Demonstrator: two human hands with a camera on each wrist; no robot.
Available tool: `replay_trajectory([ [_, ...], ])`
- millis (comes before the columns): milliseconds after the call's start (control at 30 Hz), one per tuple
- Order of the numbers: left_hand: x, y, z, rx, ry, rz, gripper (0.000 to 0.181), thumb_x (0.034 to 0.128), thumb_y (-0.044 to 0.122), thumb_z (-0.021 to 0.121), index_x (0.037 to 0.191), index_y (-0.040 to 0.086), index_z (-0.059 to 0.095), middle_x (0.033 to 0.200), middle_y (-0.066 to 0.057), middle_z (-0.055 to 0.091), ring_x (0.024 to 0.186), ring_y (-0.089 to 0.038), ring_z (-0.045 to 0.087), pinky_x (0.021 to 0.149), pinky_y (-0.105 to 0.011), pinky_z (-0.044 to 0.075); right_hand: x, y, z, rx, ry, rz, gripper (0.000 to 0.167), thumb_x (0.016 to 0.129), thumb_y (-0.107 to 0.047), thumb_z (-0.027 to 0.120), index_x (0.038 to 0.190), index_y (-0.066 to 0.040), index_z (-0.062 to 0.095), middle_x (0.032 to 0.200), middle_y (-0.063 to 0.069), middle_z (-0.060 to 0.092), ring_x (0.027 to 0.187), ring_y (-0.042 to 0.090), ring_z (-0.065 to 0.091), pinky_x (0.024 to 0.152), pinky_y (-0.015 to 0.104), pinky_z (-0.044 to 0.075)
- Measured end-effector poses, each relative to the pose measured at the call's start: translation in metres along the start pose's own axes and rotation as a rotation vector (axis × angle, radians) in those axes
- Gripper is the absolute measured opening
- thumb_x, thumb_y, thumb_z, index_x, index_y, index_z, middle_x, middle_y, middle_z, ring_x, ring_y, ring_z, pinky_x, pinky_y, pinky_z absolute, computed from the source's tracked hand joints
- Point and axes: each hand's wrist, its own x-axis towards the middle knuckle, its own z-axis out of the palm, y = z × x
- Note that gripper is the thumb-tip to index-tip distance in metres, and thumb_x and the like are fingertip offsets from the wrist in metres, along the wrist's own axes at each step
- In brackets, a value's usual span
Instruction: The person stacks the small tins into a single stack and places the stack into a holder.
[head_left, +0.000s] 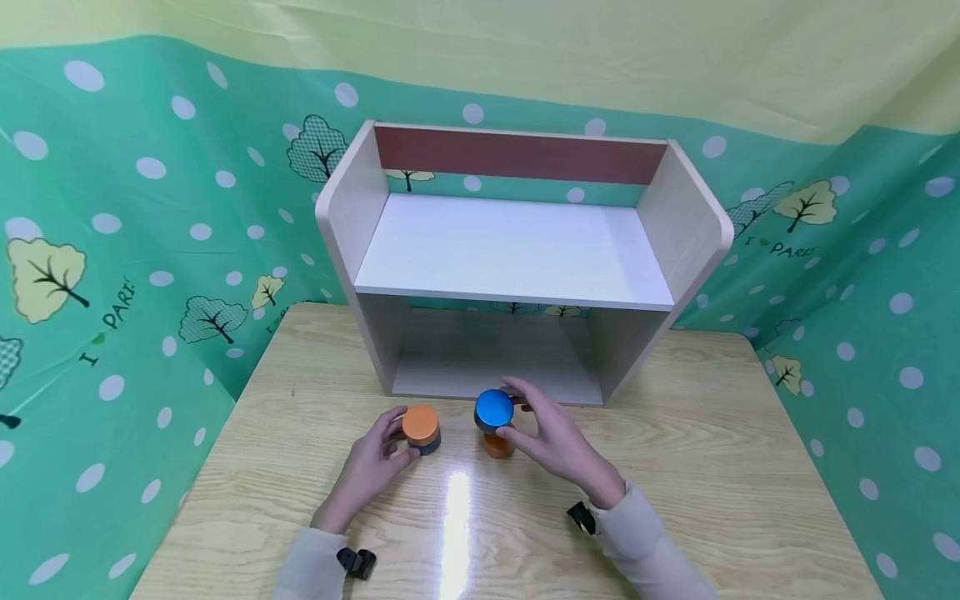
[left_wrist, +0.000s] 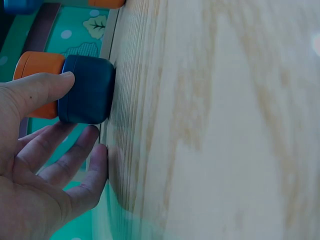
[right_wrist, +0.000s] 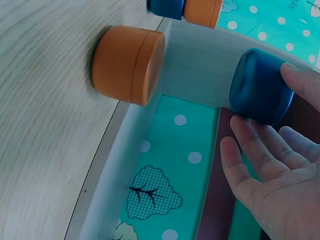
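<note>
On the left stands a two-jar stack, an orange jar [head_left: 421, 423] on top of a dark blue jar [left_wrist: 87, 90], upright on the table. My left hand [head_left: 372, 458] is round its left side. In the left wrist view the thumb lies against the blue jar and the fingers bend round the far side. My right hand [head_left: 553, 437] holds another round blue jar [right_wrist: 261, 86] between thumb and fingers. This jar is raised above a second orange jar [right_wrist: 125, 65] that stands on the table, with a gap between the two in the right wrist view.
A two-level wooden shelf [head_left: 513, 250] stands behind the jars, with a dark red board [head_left: 517, 155] across its top back. The wooden table [head_left: 675, 500] extends to both sides. A patterned curtain [head_left: 150, 208] hangs behind it. Each wrist carries a small black device [head_left: 357, 562].
</note>
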Motion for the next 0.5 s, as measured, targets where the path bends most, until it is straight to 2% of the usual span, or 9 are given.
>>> replay_trajectory([
  [233, 0.001, -0.003, 0.001, -0.016, -0.008, 0.006, 0.073, 0.0862, 0.007, 0.08, 0.149, 0.007, 0.042, 0.137, -0.015, 0.059, 0.125, -0.032, 0.056, 0.099, -0.048, 0.051, 0.008, -0.006, 0.002, -0.018, -0.015, -0.012, 0.069, 0.09, -0.018, 0.077, 0.148, -0.005, 0.042, 0.137, 0.006, 0.057, 0.118, 0.019, 0.058, 0.095, 0.04, 0.054],
  [500, 0.001, -0.002, -0.001, -0.013, -0.016, -0.006, 0.072, 0.0871, 0.008, 0.079, 0.149, 0.009, 0.042, 0.137, -0.015, 0.059, 0.126, -0.032, 0.056, 0.1, -0.049, 0.05, 0.015, -0.01, 0.004, -0.007, -0.033, -0.029, 0.07, 0.091, -0.019, 0.076, 0.15, -0.01, 0.04, 0.14, 0.008, 0.055, 0.119, 0.02, 0.058, 0.097, 0.046, 0.052],
])
